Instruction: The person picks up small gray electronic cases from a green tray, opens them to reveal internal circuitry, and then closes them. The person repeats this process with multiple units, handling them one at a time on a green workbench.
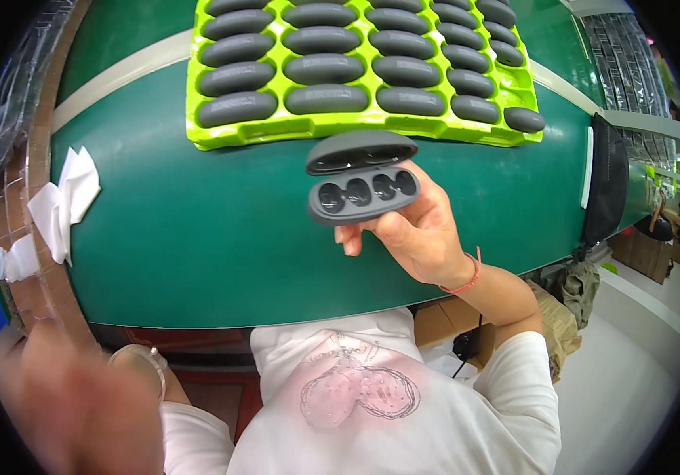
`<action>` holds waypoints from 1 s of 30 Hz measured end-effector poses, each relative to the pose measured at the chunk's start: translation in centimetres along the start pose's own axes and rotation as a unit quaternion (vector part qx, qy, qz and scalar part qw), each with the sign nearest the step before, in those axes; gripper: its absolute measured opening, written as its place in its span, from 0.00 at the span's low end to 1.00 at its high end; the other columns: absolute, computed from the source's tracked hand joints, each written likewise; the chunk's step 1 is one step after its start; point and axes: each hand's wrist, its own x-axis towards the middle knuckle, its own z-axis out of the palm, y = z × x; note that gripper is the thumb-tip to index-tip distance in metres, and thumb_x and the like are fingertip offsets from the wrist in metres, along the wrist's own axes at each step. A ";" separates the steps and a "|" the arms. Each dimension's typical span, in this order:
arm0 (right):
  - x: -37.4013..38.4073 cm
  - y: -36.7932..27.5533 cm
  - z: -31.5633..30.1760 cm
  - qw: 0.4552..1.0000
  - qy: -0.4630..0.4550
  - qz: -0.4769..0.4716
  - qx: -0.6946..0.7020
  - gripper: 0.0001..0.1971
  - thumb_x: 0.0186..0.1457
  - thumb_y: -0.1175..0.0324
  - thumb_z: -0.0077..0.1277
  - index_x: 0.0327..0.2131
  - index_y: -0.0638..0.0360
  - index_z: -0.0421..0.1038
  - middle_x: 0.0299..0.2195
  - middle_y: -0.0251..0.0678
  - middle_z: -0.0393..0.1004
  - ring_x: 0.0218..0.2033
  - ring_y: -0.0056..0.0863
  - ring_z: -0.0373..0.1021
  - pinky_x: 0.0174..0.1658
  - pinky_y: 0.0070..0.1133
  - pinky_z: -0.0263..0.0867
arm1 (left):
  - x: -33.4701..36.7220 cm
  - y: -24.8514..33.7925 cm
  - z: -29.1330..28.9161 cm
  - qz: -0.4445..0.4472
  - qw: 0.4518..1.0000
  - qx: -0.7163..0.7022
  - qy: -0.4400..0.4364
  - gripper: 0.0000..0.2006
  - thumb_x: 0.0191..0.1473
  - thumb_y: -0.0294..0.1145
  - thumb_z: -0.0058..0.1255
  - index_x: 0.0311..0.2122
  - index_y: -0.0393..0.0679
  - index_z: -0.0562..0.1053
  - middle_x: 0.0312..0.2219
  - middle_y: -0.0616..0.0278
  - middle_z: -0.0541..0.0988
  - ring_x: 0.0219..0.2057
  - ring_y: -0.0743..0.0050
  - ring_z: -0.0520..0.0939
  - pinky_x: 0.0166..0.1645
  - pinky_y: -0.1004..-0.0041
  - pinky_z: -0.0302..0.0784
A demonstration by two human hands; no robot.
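right hand (421, 233) grips the open grey case (368, 205) by its right end above the green table (213, 245) near the lime tray (332, 127), probably so its wells (358, 192) face up, but left hand (90, 400) is too blurry to tell tbh

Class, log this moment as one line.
right hand: holds open grey case | left hand: blurred, lower left | green tray: grey cases in rows

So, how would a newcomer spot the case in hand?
Find the green table, then the lime-green tray on it. Just in front of it, the right hand holds the grey case. Unlike the closed cases in the tray, it has its lid open, showing four dark hollows.
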 end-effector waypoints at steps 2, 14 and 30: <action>-0.4 0.1 -0.4 0.999 0.018 -0.022 0.015 0.17 0.58 0.74 0.51 0.49 0.65 0.62 0.39 0.42 0.73 0.36 0.28 0.73 0.36 0.23 0.72 | -0.3 -2.4 0.4 -0.228 0.946 0.231 0.007 0.09 0.59 0.30 0.41 0.37 0.34 0.69 0.29 0.54 0.72 0.26 0.71 0.72 0.31 0.77 0.68; 0.0 -0.8 -0.1 0.993 0.030 -0.025 -0.114 0.20 0.59 0.72 0.50 0.53 0.64 0.61 0.40 0.37 0.72 0.36 0.22 0.72 0.36 0.19 0.71 | -2.9 -9.4 1.7 -0.404 0.901 0.117 -0.108 0.10 0.57 0.29 0.52 0.40 0.33 0.74 0.27 0.60 0.80 0.27 0.78 0.80 0.32 0.76 0.77; -0.5 -0.3 1.1 0.958 0.083 -0.098 -0.257 0.14 0.59 0.74 0.47 0.48 0.68 0.65 0.38 0.36 0.72 0.31 0.15 0.68 0.33 0.14 0.66 | -5.5 -11.1 2.7 -0.255 0.948 0.165 -0.094 0.05 0.51 0.20 0.53 0.35 0.34 0.73 0.24 0.60 0.78 0.21 0.78 0.76 0.28 0.80 0.72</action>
